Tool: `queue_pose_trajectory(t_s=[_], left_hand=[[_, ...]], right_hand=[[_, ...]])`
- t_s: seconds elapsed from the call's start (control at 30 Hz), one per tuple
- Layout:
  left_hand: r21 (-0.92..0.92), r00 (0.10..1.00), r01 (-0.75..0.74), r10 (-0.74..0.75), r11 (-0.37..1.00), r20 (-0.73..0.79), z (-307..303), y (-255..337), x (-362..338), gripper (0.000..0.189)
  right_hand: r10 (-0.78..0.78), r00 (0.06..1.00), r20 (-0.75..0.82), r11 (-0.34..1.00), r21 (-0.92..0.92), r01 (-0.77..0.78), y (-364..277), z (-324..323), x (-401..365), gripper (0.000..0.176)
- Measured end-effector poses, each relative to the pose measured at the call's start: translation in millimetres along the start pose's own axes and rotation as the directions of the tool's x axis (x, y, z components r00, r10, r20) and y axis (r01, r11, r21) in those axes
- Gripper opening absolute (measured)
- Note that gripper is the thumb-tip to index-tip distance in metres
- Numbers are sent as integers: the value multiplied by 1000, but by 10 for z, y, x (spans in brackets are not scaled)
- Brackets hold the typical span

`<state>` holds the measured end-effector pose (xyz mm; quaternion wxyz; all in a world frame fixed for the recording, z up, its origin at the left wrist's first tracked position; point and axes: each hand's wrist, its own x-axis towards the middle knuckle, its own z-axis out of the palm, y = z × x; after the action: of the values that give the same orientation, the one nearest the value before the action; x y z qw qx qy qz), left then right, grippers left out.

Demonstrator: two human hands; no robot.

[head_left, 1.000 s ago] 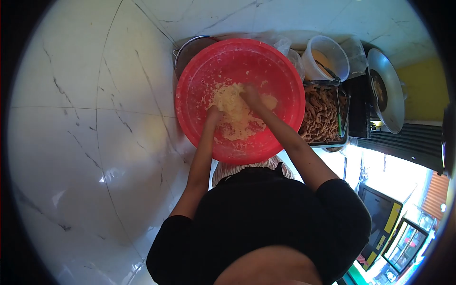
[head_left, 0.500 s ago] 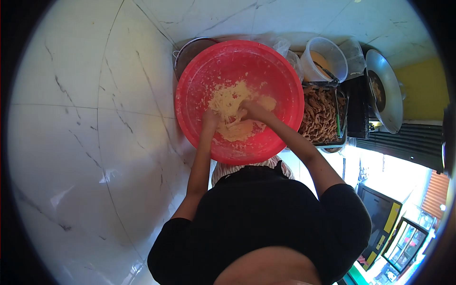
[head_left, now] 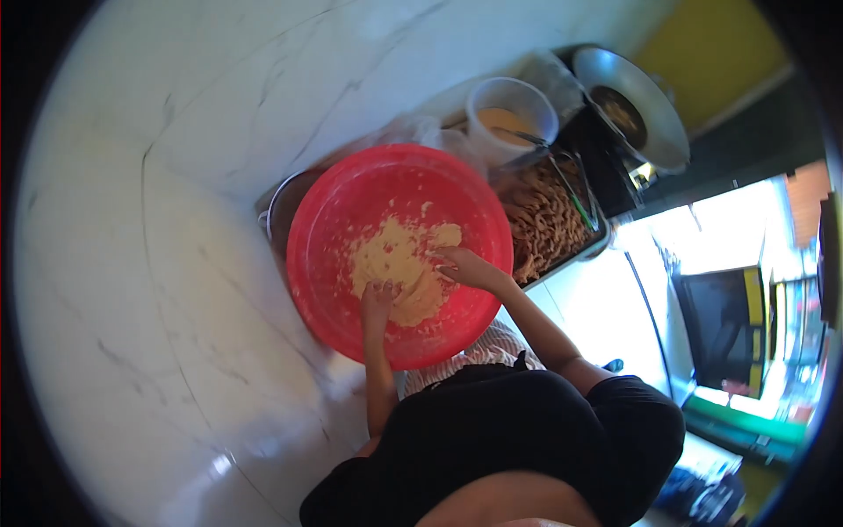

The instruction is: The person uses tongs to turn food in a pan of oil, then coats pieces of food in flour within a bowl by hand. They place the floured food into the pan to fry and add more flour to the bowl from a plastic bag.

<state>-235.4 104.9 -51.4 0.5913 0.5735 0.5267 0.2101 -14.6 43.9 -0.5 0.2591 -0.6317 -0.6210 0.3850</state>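
Observation:
A big red plastic basin stands on the white marble floor and holds a mass of pale yellow dough. My left hand presses into the near edge of the dough, fingers curled into it. My right hand rests on the dough's right side, fingers stretched flat toward the middle. Both forearms reach down from my black sleeves. Bits of dough stick to the basin's inner wall.
A metal pot peeks out behind the basin's left rim. To the right are a tray of brown fried strips, a white bucket of yellow batter, crumpled clear plastic and a steel wok. White marble tiles stretch left.
The view has swung and tilted, so the basin sits lower and left. My right hand has slid from the dough's centre to its right side; my left hand stays at the near edge.

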Motion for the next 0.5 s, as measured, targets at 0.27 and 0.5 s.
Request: queue_pose_trajectory(t_s=[0.27, 0.5], left_hand=[[-5, 957, -222, 219, 975, 190, 639, 853, 23, 30], [-106, 836, -339, 352, 935, 422, 1593, 1437, -131, 30]], right_hand=[[14, 903, -429, 978, 192, 76, -241, -610, -873, 26], [281, 513, -811, 947, 321, -12, 408, -1384, -1973, 24]])
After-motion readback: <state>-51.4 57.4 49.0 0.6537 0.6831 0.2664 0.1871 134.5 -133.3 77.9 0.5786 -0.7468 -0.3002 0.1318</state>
